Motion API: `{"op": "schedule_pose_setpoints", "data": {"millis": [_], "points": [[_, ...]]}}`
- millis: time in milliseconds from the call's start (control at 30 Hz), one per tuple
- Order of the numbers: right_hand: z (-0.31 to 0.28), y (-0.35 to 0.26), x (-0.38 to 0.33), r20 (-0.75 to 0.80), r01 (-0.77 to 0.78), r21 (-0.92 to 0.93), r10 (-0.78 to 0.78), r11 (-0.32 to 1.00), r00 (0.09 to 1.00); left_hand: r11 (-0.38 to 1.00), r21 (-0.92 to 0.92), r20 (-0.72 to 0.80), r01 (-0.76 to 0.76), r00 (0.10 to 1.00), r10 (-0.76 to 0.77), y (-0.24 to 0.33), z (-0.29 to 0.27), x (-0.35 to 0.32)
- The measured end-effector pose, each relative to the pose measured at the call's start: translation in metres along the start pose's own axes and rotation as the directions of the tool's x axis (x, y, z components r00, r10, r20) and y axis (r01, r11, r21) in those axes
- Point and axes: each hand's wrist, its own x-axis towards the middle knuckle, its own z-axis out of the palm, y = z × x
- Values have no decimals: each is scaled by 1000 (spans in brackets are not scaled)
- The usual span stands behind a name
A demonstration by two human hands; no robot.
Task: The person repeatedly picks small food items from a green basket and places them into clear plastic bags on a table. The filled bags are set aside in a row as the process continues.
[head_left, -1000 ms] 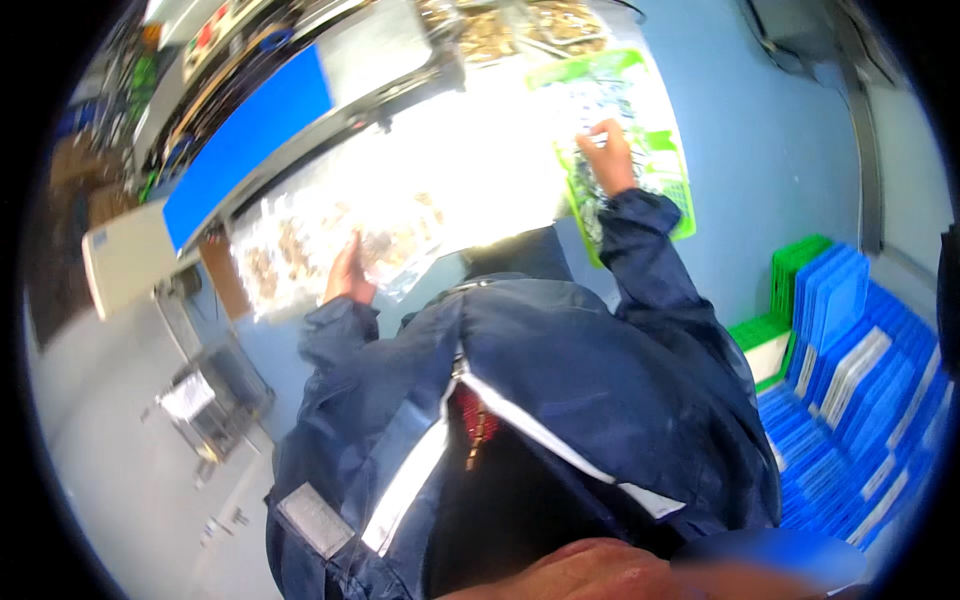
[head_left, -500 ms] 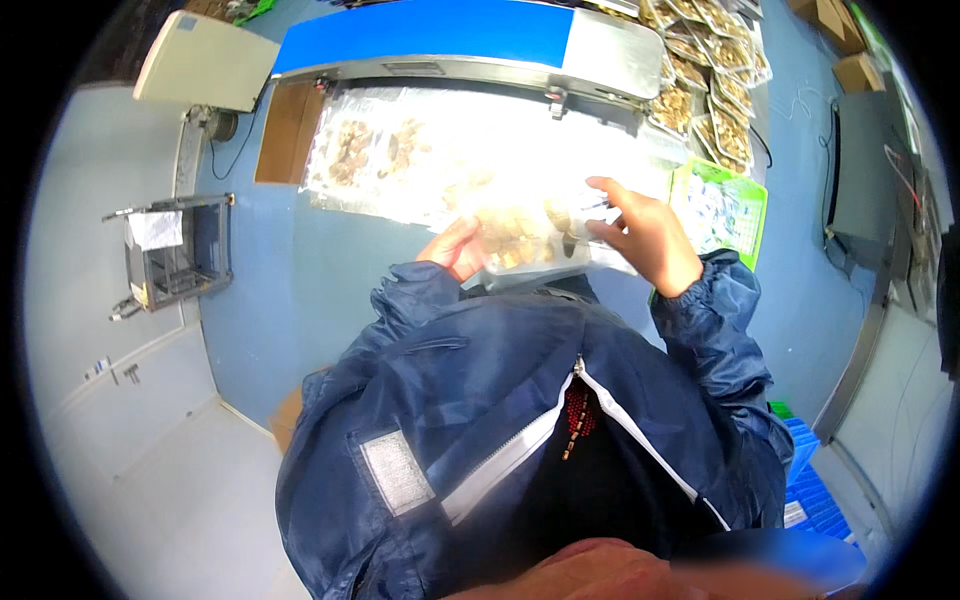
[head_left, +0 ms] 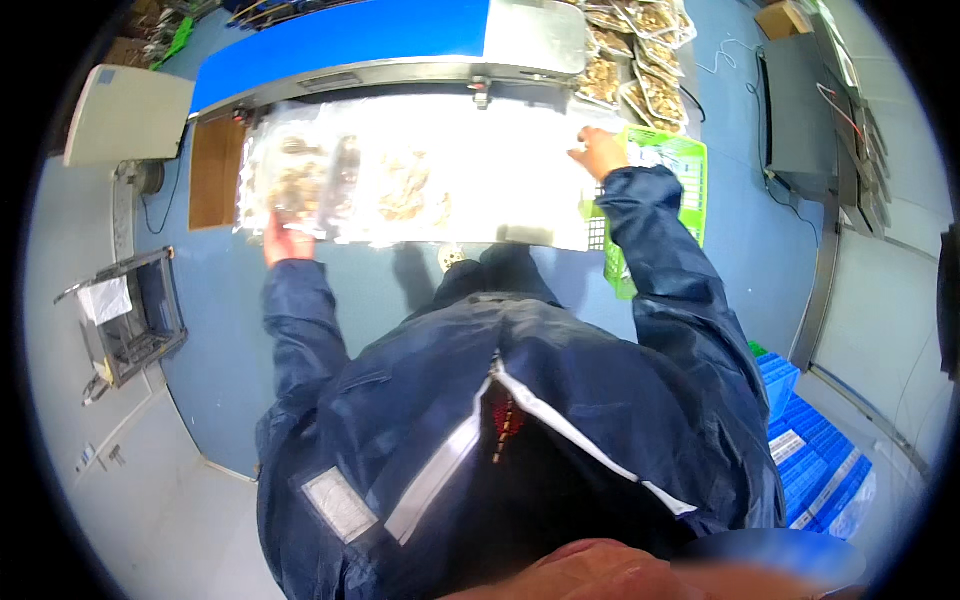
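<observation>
At the left end of the brightly lit worktable (head_left: 520,190), my left hand (head_left: 287,242) grips the near edge of a clear bag of brown pieces (head_left: 295,188), blurred by movement. Beside it lie other clear bags with similar brown pieces (head_left: 405,182); glare hides their outlines. My right hand (head_left: 602,155) hovers over the table's right end, next to a green plastic basket (head_left: 692,190). Its thumb and fingers are apart, with nothing seen between them. Small white and blue packets partly show in the basket, partly covered by my right sleeve.
A long machine with a blue cover (head_left: 340,50) spans the table's far side. Trays of brown pieces (head_left: 655,85) are stacked at the far right. A cardboard box (head_left: 215,170) stands by the left end, a metal frame stand (head_left: 140,310) further left. Blue boxes (head_left: 815,450) lie at lower right.
My left hand has carried the bag from in front of me to the table's left end. The right hand has moved away from the bag toward the basket. The view has shifted right.
</observation>
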Motion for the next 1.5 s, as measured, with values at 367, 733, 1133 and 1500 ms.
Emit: {"op": "schedule_pose_setpoints", "data": {"millis": [367,733,1133,1500], "points": [[40,12,34,-292,-26,149,69,988,954,885,465,-485,-3,836,257,26,-45,97],[-62,9,-40,-195,68,-154,-98,986,976,177,803,362,-568,703,613,-81,170,-42],[-123,-28,-98,90,94,835,-303,542,949,308,951,256,-38,660,-707,-217,288,-109],[-104,-50,-58,6,266,822,-474,504,880,483,836,21,260,865,-501,-219,277,-125]]}}
